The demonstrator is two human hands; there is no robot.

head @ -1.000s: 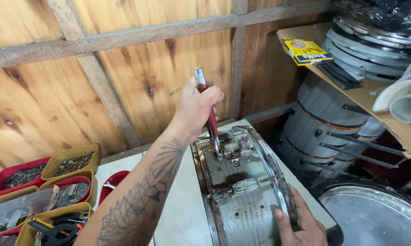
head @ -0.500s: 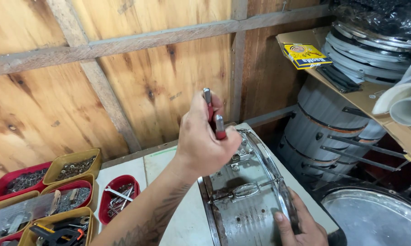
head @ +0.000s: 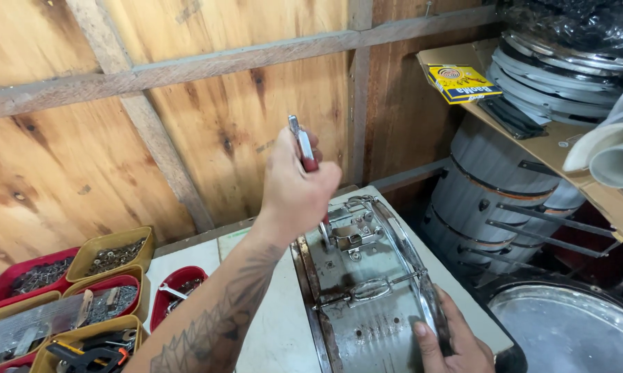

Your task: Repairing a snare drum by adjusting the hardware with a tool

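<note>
A metal drum shell [head: 370,290] lies on its side on a white table [head: 273,331]. My left hand [head: 294,190] is raised above the shell's far end and grips a red-handled screwdriver [head: 304,148], whose tip points down toward a metal bracket [head: 353,231] on the shell. My right hand [head: 446,342] holds the shell's near right rim from below the frame's edge.
Red and yellow bins of screws and tools [head: 70,304] stand at the left. A wooden wall [head: 187,110] is behind. At the right are stacked drum shells [head: 491,186], a cardboard shelf [head: 553,138] with hoops and a yellow box [head: 460,81], and a drum head [head: 573,331].
My left hand lifted the screwdriver off the shell, then lowered it again toward the bracket. My right hand stayed on the rim.
</note>
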